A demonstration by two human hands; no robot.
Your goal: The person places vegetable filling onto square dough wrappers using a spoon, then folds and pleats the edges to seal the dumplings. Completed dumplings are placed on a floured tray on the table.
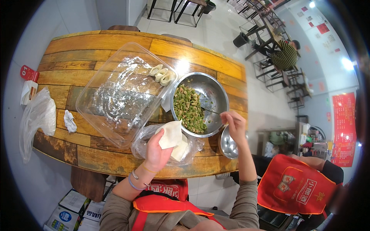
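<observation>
My left hand [157, 150] holds a square of dough wrapper [170, 135] by its edge, over a plastic bag [141, 143] in which more wrappers [180, 150] lie. In my right hand [234, 124] is the thin handle of a metal utensil [212, 111]; its far end is hidden against the filling. Chopped green and pinkish filling [188, 108] fills the left half of a steel mixing bowl [221, 98]. A clear plastic tray [95, 86], dusted with white flour, lies left of the bowl, and three folded dumplings [161, 74] sit in its far right corner.
A small metal bowl [229, 145] stands below my right hand. Left on the wooden table [83, 156] are a crumpled tissue [70, 121], a plastic bag with white contents [47, 112] and a tissue box [29, 91]. A person in a red apron [294, 184] is close at the right.
</observation>
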